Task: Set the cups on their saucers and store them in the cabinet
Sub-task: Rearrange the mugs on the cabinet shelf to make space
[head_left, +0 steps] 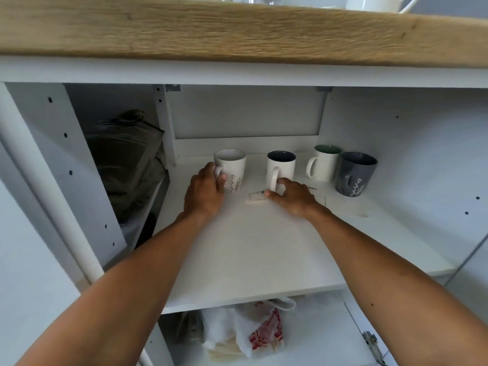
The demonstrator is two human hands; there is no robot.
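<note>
Several mugs stand in a row at the back of a white cabinet shelf (253,249). My left hand (204,192) is wrapped on the handle side of a white mug with a flower print (232,167). My right hand (293,198) has its fingers on the handle of a white mug with a dark inside (281,166). To the right stand a white mug with a green inside (323,163) and a grey flower-print mug (355,174). No saucers show on the shelf.
A small white label or card (254,198) lies on the shelf between my hands. Folded dark fabric (126,165) fills the left compartment. A plastic bag (250,331) sits on the lower shelf. A wooden countertop (237,30) overhangs the cabinet, with white dishes on it.
</note>
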